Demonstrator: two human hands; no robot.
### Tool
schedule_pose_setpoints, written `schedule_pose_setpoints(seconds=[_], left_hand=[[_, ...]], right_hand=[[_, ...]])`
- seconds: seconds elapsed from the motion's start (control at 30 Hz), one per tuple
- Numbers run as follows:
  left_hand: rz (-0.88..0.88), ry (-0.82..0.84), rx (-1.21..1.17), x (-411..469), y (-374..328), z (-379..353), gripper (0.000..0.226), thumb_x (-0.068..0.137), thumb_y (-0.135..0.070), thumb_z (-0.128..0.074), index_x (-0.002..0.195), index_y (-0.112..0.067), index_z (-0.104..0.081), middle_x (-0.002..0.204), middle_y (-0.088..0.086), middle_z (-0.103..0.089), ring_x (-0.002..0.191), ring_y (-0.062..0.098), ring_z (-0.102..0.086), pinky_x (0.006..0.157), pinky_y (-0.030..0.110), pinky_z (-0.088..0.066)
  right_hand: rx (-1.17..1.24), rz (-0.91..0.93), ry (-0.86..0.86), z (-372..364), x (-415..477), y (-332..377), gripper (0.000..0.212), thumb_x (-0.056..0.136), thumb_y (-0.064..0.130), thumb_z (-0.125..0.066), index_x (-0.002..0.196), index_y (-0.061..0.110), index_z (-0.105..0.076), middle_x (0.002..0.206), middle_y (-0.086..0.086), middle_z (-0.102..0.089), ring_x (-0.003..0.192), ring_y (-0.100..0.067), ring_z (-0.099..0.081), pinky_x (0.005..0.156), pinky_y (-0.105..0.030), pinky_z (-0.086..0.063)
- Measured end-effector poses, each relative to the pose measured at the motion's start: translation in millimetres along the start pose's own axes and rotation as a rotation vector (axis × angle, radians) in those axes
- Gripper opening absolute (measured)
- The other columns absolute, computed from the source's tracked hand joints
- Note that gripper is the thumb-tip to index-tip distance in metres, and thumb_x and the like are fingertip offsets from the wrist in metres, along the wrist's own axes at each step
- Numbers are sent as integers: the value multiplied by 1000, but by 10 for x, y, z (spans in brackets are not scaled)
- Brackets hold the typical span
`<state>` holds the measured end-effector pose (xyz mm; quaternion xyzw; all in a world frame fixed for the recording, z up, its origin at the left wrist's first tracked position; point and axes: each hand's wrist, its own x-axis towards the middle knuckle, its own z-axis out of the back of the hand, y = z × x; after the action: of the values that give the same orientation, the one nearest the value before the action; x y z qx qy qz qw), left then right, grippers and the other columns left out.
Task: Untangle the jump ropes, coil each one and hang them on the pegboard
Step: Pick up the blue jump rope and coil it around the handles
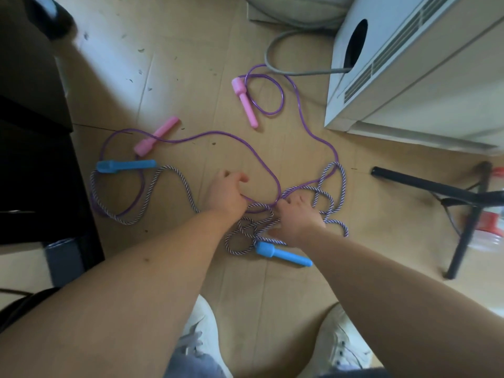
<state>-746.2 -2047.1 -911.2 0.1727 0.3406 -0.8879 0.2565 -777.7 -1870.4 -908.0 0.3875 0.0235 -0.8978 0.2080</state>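
Note:
Two jump ropes lie tangled on the cardboard floor. The purple rope [218, 135] has two pink handles, one [156, 139] at the left and one [244, 103] further back. The striped rope [163, 175] has a blue handle [125, 165] at the left and another [283, 257] near my feet. Their knot [256, 222] sits between my hands. My left hand [226, 193] has its fingers curled at the purple rope beside the knot. My right hand [298, 218] grips rope at the knot; its fingertips are hidden.
A white appliance [409, 64] with a grey hose [289, 69] stands at the back right. A black stand [463, 203] lies on the floor at the right. Dark furniture [32, 132] fills the left edge. My white shoes [343, 339] are at the bottom.

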Motion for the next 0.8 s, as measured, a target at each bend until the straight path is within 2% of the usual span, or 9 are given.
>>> schedule_pose_setpoints(seconds=[0.07,0.17,0.23,0.33,0.43,0.53,0.67,0.73,0.8], left_hand=[[10,26,190,-42,164,89,45,78,-4,-62,117,-25,-63,122,5,-50,112,27,-55,98,35,-47],[19,291,504,-116,346,111,41,84,-8,-58,123,-18,-60,129,12,-50,123,30,-51,105,35,-43],[-27,410,637,-162,423,64,42,86,-9,-56,126,-17,-59,132,14,-51,123,30,-51,106,35,-42],[-71,378,696,-176,470,-11,41,87,-7,-53,127,-16,-55,132,12,-52,123,32,-50,105,41,-44],[-52,323,751,-179,429,-74,39,92,-3,-43,128,-14,-49,131,12,-56,122,32,-53,98,41,-47],[1,313,799,-228,410,-160,35,95,-4,-38,125,-15,-52,128,10,-61,119,30,-59,93,39,-48],[47,403,628,-288,325,-277,29,94,-26,-56,119,-14,-62,125,10,-63,117,30,-60,89,35,-48],[82,401,452,-278,224,-263,32,94,-36,-55,116,-16,-66,119,10,-67,111,30,-62,80,31,-46],[54,360,278,-245,86,-195,30,95,-36,-51,112,-19,-69,110,10,-71,103,30,-65,77,30,-48]], right_hand=[[14,36,28,-11,-37,25,77,75,67,-68,133,21,-45,133,-6,-45,131,-27,-40,99,-46,-46],[-58,125,168,-119,-85,90,96,62,74,-75,138,25,-40,135,-3,-43,124,-27,-50,87,-45,-51],[-148,138,180,-202,-100,115,104,59,70,-81,141,27,-33,136,-5,-39,121,-28,-52,80,-44,-49],[-236,134,116,-255,-103,150,86,72,41,-84,138,26,-31,133,-9,-37,114,-31,-52,76,-44,-50],[-170,84,65,-238,-73,122,64,82,7,-67,134,24,-35,130,-10,-39,108,-36,-57,73,-45,-51],[51,-42,52,-170,22,42,54,87,7,-58,134,23,-38,127,-11,-48,108,-37,-61,82,-48,-54],[259,-154,1,39,78,-11,37,92,20,-56,127,16,-48,119,-9,-59,107,-32,-61,84,-41,-52],[322,-188,-17,174,49,-5,29,90,31,-60,114,14,-55,106,-8,-62,98,-30,-63,80,-39,-54],[401,-217,-23,277,8,13,29,86,39,-64,98,13,-58,93,-9,-64,85,-28,-64,70,-36,-55]])
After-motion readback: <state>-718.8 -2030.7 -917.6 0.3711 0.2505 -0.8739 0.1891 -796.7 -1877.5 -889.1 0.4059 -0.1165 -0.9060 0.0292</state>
